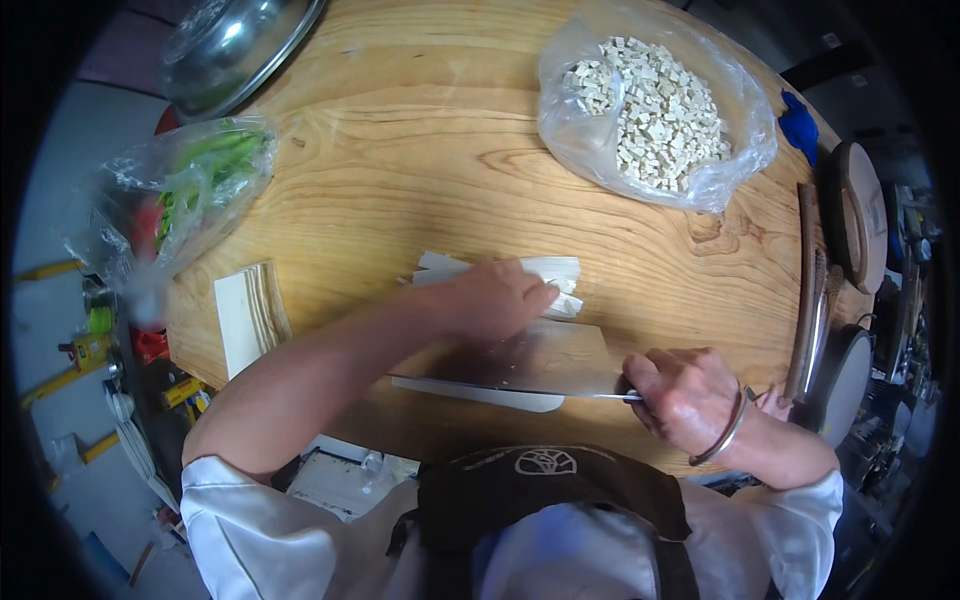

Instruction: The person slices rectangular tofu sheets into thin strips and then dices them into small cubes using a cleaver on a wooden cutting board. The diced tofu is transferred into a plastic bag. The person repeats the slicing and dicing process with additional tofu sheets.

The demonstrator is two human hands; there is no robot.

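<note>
My right hand (679, 394) is closed around the handle of a broad cleaver (577, 349). Its wide, shiny blade tilts over the wooden table, and its edge runs leftward towards me. Just beyond the blade, my left hand (495, 296), slightly blurred, rests on a small pile of flat white strips (551, 268). The fingers partly cover the strips, so their grip is hidden. A pale white sheet or slab (480, 394) shows below the cleaver's edge, largely hidden by the blade. Small white crumbs cling to the blade near my left hand.
On the wooden table (390, 180), a clear plastic bag (559, 135) holds many small white cubes (667, 112). At left are a stack of off-white sheets (251, 319) and bagged green vegetables (214, 161). A steel bowl (232, 52) stands far left; round boards (855, 217) line the right edge.
</note>
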